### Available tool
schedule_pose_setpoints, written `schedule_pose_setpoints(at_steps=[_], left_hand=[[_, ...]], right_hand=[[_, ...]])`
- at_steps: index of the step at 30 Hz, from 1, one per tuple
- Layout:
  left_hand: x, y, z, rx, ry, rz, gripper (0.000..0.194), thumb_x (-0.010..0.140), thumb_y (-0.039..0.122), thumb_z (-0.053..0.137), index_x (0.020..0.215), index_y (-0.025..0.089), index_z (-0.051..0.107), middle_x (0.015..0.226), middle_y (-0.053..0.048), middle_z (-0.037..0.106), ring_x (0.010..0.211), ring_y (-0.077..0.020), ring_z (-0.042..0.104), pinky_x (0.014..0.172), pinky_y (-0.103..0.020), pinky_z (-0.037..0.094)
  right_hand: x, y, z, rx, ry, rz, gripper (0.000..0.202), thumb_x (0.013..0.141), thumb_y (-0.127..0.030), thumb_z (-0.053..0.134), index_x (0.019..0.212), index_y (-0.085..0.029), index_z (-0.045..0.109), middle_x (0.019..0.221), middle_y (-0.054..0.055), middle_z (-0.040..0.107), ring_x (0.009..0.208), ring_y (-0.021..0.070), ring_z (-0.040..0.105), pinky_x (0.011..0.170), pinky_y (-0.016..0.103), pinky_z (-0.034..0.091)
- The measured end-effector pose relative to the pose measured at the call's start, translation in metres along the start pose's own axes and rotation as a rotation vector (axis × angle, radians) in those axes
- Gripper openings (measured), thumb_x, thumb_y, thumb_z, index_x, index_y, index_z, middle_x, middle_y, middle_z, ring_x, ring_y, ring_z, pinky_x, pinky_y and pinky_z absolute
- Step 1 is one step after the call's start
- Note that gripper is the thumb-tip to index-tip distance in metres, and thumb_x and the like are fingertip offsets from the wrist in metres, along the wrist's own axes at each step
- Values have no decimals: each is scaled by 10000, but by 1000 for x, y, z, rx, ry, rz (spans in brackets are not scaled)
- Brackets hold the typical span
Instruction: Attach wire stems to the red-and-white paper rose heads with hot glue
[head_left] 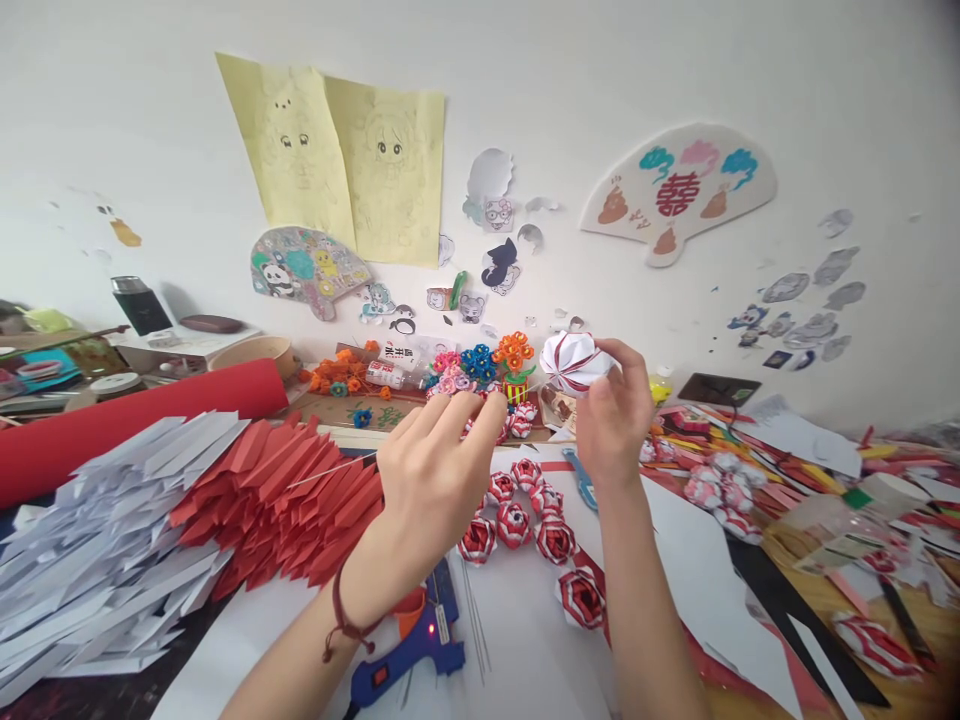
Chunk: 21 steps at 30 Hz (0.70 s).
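My right hand is raised at centre right, its fingers wrapped round a white paper ball with red stripes. To its left my left hand is closed with its back to the camera, holding a thin wire that sticks out to the left. Its fingertips are hidden, and a gap separates the hands. Below them, several red and white paper flowers lie on white paper. A blue glue gun with a lit red light is under my left forearm.
Stacks of folded white strips and red strips lie at left, beside a red roll. Small coloured paper flowers stand at the back against the wall. Loose wires, paper scraps and a clear plastic container are at right.
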<state>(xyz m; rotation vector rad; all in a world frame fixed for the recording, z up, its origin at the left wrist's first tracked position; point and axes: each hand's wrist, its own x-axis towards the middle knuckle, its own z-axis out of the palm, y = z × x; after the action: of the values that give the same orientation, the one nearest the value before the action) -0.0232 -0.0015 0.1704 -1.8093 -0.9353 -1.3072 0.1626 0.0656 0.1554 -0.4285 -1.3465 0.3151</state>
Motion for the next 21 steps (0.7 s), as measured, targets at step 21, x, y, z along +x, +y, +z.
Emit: schedule_pose_setpoints(at_steps=[21], left_hand=[[1, -5, 12, -104, 144, -166, 88, 905, 156, 679, 849, 221, 696, 572, 26, 646, 631, -172, 502, 612, -313, 364]], right_hand=[[2, -18, 5, -3, -25, -25, 531, 849, -495, 679, 1356, -400, 552, 1328, 50, 605, 1216, 279, 608, 1015, 499, 538]])
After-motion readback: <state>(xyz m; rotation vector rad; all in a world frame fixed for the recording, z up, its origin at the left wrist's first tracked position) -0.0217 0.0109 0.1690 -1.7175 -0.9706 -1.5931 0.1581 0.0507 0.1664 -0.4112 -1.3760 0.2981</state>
